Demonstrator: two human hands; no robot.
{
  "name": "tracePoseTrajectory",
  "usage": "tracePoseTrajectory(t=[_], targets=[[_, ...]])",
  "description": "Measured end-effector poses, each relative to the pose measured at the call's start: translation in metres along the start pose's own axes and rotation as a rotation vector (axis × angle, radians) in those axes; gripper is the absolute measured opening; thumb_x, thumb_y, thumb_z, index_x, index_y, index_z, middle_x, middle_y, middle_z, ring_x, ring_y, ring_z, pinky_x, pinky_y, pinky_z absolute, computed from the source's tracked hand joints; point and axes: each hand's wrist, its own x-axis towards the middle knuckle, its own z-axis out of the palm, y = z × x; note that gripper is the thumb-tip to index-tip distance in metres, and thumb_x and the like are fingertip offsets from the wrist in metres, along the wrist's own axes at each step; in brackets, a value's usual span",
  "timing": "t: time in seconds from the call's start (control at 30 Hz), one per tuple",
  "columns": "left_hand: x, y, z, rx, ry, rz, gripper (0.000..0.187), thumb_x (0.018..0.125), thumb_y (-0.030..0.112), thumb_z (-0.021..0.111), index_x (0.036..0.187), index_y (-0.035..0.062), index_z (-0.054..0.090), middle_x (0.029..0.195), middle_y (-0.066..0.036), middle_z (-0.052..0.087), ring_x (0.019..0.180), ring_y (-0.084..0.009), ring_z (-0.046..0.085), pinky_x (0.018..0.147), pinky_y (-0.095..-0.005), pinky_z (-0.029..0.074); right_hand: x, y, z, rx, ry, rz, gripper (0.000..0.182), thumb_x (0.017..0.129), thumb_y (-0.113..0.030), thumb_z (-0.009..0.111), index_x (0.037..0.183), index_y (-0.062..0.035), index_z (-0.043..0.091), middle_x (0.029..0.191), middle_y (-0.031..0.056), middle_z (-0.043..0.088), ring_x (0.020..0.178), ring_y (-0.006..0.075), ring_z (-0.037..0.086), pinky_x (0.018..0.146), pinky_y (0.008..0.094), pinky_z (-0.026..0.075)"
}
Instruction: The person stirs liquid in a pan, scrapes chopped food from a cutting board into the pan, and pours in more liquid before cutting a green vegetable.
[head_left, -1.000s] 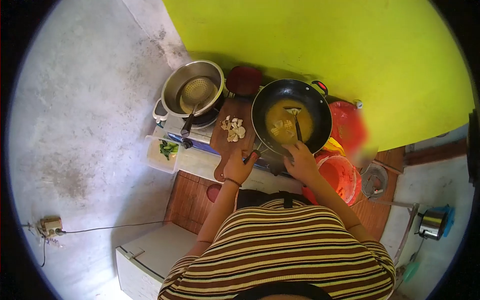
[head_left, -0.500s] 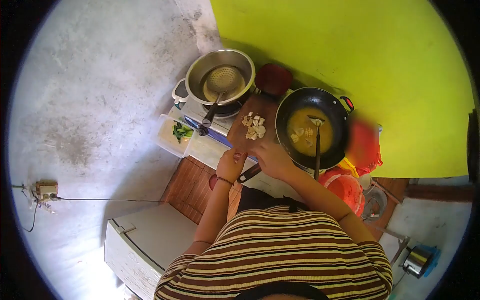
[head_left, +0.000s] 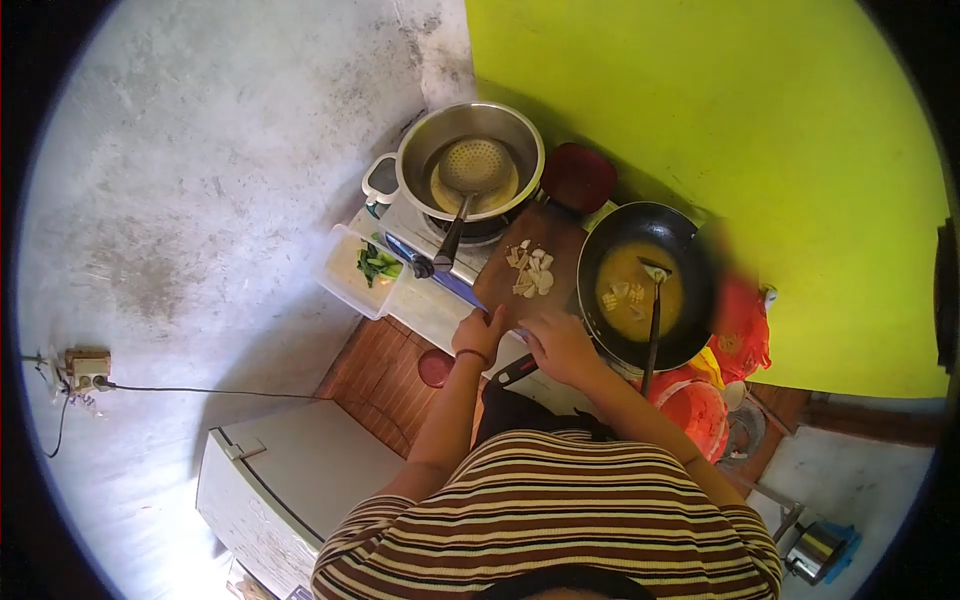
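Note:
A brown cutting board (head_left: 505,292) bears a small pile of pale chopped pieces (head_left: 533,270). At its near edge, my left hand (head_left: 478,334) is closed on the board's left corner. My right hand (head_left: 560,345) is at the same edge further right, fingers bent against the board; what they hold, if anything, is hidden. To the right, a black wok (head_left: 700,320) holds yellow-brown liquid with pieces in it, and a spatula (head_left: 654,335) rests inside. The wok's handle (head_left: 515,371) points toward the left, just below my hands.
A steel pot (head_left: 530,140) with a perforated ladle (head_left: 474,168) stands on the stove at upper left. A plastic container (head_left: 345,275) of greens is left of the stove. Red plastic containers (head_left: 695,410) are at the lower right; a white fridge (head_left: 310,470) stands lower left.
The view has shifted, so the stove, board and wok appear further right and lower. Both hands remain at the board's near edge, with the fingers slightly repositioned.

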Motion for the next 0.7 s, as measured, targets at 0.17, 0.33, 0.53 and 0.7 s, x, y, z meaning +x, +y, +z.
tracePoseTrajectory(t=[0.17, 0.33, 0.53, 0.7], targets=[[0.005, -0.006, 0.006, 0.044, -0.031, 0.027, 0.066, 0.086, 0.063, 0.038, 0.084, 0.0030, 0.065, 0.088, -0.021, 0.064, 0.086, -0.0363, 0.061, 0.075, -0.0429, 0.047, -0.004, -0.004, -0.005, -0.004, 0.011, 0.012, 0.023, 0.082, -0.018, 0.057, 0.103, -0.0086, 0.062, 0.090, 0.0114, 0.058, 0.090, 0.0307, 0.054, 0.076, 0.0429, 0.041], [-0.009, -0.008, 0.009, 0.070, 0.018, 0.024, 0.068, 0.087, 0.063, 0.036, 0.077, 0.0027, 0.066, 0.085, -0.021, 0.064, 0.084, -0.0357, 0.062, 0.072, -0.0431, 0.048, -0.010, -0.010, -0.008, -0.020, 0.026, 0.006, 0.026, 0.078, -0.012, 0.059, 0.104, -0.0090, 0.062, 0.093, 0.0119, 0.059, 0.087, 0.0318, 0.053, 0.072, 0.0419, 0.041], [-0.037, -0.033, 0.003, 0.104, 0.060, -0.011, 0.068, 0.086, 0.064, 0.037, 0.075, 0.0031, 0.065, 0.082, -0.020, 0.065, 0.081, -0.0350, 0.062, 0.070, -0.0440, 0.048, -0.013, -0.020, -0.008, 0.004, 0.112, -0.082, 0.026, 0.078, -0.012, 0.059, 0.104, -0.0076, 0.061, 0.092, 0.0117, 0.058, 0.087, 0.0314, 0.053, 0.073, 0.0421, 0.041], [-0.070, -0.068, -0.009, 0.151, 0.129, -0.042, 0.069, 0.084, 0.066, 0.037, 0.072, 0.0038, 0.065, 0.077, -0.020, 0.064, 0.077, -0.0347, 0.062, 0.066, -0.0444, 0.048, -0.016, -0.032, -0.008, 0.033, 0.087, -0.129, 0.027, 0.077, -0.010, 0.058, 0.104, -0.0068, 0.060, 0.092, 0.0119, 0.059, 0.086, 0.0312, 0.053, 0.073, 0.0419, 0.041]])
